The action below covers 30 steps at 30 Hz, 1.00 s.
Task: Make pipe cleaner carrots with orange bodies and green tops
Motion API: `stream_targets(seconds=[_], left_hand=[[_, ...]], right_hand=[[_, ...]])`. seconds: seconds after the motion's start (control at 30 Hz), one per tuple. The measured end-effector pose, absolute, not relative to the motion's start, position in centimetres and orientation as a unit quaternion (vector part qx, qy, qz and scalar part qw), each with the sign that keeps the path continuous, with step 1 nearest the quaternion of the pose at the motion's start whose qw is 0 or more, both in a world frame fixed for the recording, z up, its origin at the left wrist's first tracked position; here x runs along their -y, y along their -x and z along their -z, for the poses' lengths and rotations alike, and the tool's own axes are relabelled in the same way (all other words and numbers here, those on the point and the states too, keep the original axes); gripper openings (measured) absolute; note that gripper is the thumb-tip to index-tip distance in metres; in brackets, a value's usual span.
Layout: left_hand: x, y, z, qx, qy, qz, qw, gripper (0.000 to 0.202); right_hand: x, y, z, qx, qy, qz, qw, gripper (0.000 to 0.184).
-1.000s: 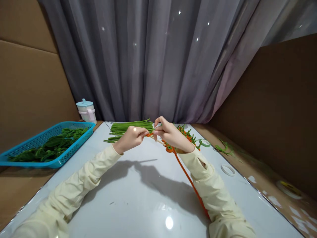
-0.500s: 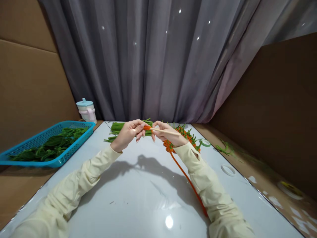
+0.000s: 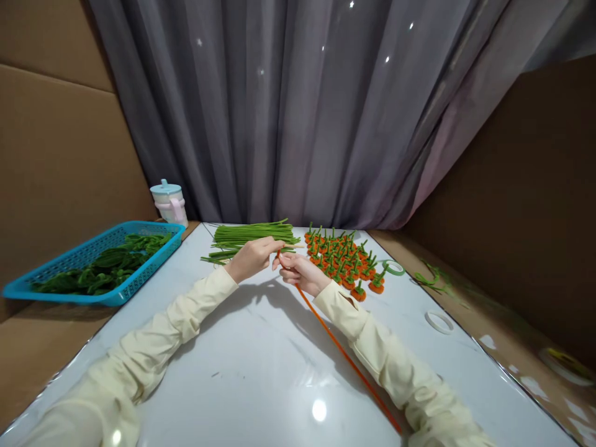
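Note:
My left hand (image 3: 254, 257) is closed, pinching a thin pale wooden stick (image 3: 294, 246) that points right beyond the fingertips. Close beside it, my right hand (image 3: 305, 273) has its fingers closed on an orange pipe cleaner (image 3: 347, 357). One end of the pipe cleaner reaches up to the stick by the left fingertips; the long tail runs down over the white table to the right forearm. How much is wound on the stick is hidden by the fingers. Behind the hands lies a bundle of green pipe cleaners (image 3: 246, 234).
Several small orange pieces with green stems (image 3: 358, 292) stand at the back right. Beyond them are a green tape roll (image 3: 393, 268) and a white tape roll (image 3: 439, 322). At left are a blue basket (image 3: 116, 297) of green pieces and a lidded cup (image 3: 170, 205). Cardboard and a curtain enclose the table.
The left hand has turned over, its back now toward me. The stick no longer crosses the right palm but points away right. The right hand has dropped slightly, drawing the pipe cleaner straighter.

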<state>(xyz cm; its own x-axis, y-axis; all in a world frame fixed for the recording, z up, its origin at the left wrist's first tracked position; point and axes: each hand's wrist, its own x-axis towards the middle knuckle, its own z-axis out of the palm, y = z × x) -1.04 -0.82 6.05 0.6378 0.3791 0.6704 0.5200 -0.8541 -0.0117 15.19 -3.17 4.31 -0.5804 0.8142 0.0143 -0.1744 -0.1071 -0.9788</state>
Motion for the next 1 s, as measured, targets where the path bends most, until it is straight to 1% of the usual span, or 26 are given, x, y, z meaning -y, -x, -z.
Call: stream_targets(seconds=[0.07,0.1,0.17,0.2,0.3,0.4,0.47,0.53,0.6,0.73,0.8,0.9,1.0], left_hand=[[1.3,1.2,-6.1,0.255,0.916,0.265,0.156,0.037],[1.7,1.2,-6.3,0.256,0.924,0.234,0.162,0.036],[2.5,1.0,-6.9,0.246,0.941,0.192,0.131,0.034],[2.9,0.9,-7.3,0.236,0.95,0.182,0.099,0.031],[4.0,1.0,-8.6,0.197,0.966,0.163,-0.039,0.026],[4.8,1.8,-9.5,0.185,0.949,0.131,-0.22,0.023],[5.2,2.4,-9.5,0.208,0.909,0.111,-0.345,0.026],[5.4,2.9,-9.1,0.233,0.864,0.118,-0.429,0.029],[5.5,3.1,-8.5,0.245,0.827,0.136,-0.486,0.029],[5.5,2.7,-6.9,0.249,0.724,0.159,-0.624,0.025],[5.6,2.3,-6.0,0.249,0.662,0.192,-0.68,0.023],[5.9,1.5,-4.5,0.268,0.6,0.24,-0.714,0.022],[6.3,0.8,-3.2,0.297,0.59,0.283,-0.695,0.023]], right_hand=[[4.5,-15.6,-4.4,0.561,0.301,-0.686,0.353,0.023],[5.3,-15.9,-4.6,0.563,0.311,-0.685,0.343,0.022],[7.1,-16.6,-5.2,0.583,0.338,-0.673,0.304,0.02],[7.9,-17.0,-5.6,0.616,0.359,-0.644,0.276,0.018],[10.1,-18.0,-7.2,0.731,0.383,-0.502,0.258,0.006],[11.0,-19.0,-8.0,0.798,0.378,-0.398,0.25,0.009],[11.0,-19.5,-7.6,0.812,0.365,-0.384,0.244,0.009],[10.5,-19.6,-6.5,0.803,0.348,-0.421,0.238,0.008],[10.0,-19.3,-5.0,0.768,0.34,-0.485,0.246,0.012],[9.5,-18.0,-2.2,0.664,0.345,-0.591,0.299,0.026],[9.6,-17.4,-1.2,0.623,0.335,-0.631,0.318,0.03],[10.0,-16.8,-0.1,0.565,0.313,-0.691,0.325,0.028],[10.1,-16.7,0.5,0.513,0.305,-0.74,0.311,0.024]])
